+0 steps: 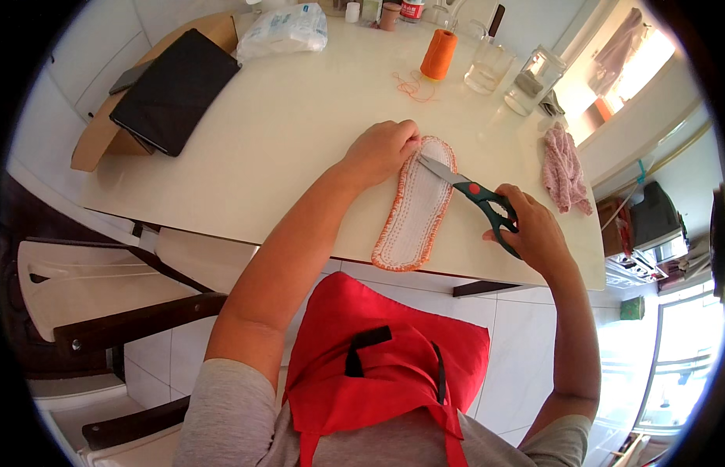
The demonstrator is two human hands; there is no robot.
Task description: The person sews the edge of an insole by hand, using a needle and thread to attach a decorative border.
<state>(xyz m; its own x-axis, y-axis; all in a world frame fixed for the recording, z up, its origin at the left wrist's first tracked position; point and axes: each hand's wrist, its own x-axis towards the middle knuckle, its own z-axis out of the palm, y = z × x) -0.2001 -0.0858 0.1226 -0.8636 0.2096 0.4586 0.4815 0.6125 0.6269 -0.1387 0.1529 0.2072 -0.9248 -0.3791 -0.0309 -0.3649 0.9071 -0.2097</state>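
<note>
A white fabric insole [418, 204] with orange stitching around its edge lies on the cream table top, near the front edge. My left hand [387, 149] is at its upper left edge with the fingers pinched together; whether a thread is between them is too small to tell. My right hand [529, 225] grips the green handles of a pair of scissors [482, 195]. The blades point up and left across the upper part of the insole, with their tips close to my left fingertips. The blades look closed or nearly so.
An orange thread cone [438, 55] stands behind, with loose orange thread [414, 87] beside it. Glass vessels [489, 67] and a pink cloth [564, 169] are on the right. A black tablet-like item [175, 90] leans on cardboard at the left. A chair [94, 286] stands left of me.
</note>
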